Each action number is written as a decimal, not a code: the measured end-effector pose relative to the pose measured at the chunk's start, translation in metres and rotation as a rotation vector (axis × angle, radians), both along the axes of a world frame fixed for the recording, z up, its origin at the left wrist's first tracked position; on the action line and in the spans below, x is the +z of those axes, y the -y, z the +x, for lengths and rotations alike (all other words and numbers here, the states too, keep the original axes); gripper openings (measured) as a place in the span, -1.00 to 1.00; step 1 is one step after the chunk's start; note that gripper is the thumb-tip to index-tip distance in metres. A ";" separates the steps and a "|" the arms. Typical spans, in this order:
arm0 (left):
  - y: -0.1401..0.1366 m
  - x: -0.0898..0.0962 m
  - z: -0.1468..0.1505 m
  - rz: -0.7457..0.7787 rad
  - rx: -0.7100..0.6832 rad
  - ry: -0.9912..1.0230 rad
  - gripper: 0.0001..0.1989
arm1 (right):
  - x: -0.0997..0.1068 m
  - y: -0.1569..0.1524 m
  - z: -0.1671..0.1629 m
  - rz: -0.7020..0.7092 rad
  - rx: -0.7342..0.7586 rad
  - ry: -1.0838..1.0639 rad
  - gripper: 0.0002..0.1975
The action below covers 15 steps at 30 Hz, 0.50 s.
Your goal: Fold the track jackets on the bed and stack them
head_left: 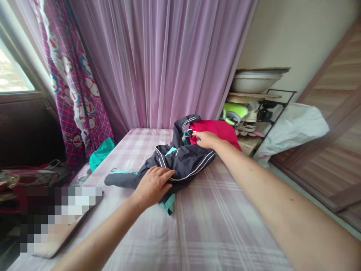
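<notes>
A dark navy jacket (188, 162) with white piping and turquoise parts lies crumpled on the checked bed cover. My left hand (155, 184) rests palm down on its near left part, fingers stretched out over the cloth. Farther back, a bright red garment (218, 130) lies bunched against the jacket. My right hand (208, 140) reaches to where the two meet, beside a small black-and-white piece (190, 132). Its fingers look bent together at the cloth; what lies between them is hidden.
The checked bed cover (214, 226) spreads beneath the clothes. A flat blurred-out object (67, 222) lies at the left edge, near turquoise cloth (102, 153). Purple curtains (158, 64) hang behind. At right stand a rack (278, 124) with basins (256, 81) and a white bag (299, 124).
</notes>
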State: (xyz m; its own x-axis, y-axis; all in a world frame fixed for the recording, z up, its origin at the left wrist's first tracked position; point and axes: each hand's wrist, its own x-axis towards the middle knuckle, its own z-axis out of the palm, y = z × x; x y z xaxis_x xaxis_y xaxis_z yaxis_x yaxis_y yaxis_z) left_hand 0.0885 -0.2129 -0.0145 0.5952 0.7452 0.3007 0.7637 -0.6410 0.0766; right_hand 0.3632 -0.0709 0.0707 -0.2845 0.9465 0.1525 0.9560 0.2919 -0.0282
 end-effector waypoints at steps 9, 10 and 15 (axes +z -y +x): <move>-0.009 -0.004 -0.070 -0.143 0.360 -0.035 -0.58 | -0.065 0.063 0.046 0.063 0.197 0.160 -0.78; -0.004 -0.004 -0.068 -0.137 0.344 -0.027 -0.62 | -0.067 0.073 0.055 0.074 0.207 0.155 -0.80; 0.033 -0.008 -0.038 -0.072 0.105 -0.028 -0.68 | -0.089 0.133 0.115 -0.016 0.145 0.140 -0.82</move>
State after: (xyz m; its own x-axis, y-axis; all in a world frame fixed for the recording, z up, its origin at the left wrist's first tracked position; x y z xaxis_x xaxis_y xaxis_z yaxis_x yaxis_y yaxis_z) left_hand 0.0510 -0.2456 -0.0225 0.5203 0.8228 0.2288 0.8288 -0.5511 0.0971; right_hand 0.4787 -0.2042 -0.0187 -0.4354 0.8959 0.0877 0.8989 0.4275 0.0962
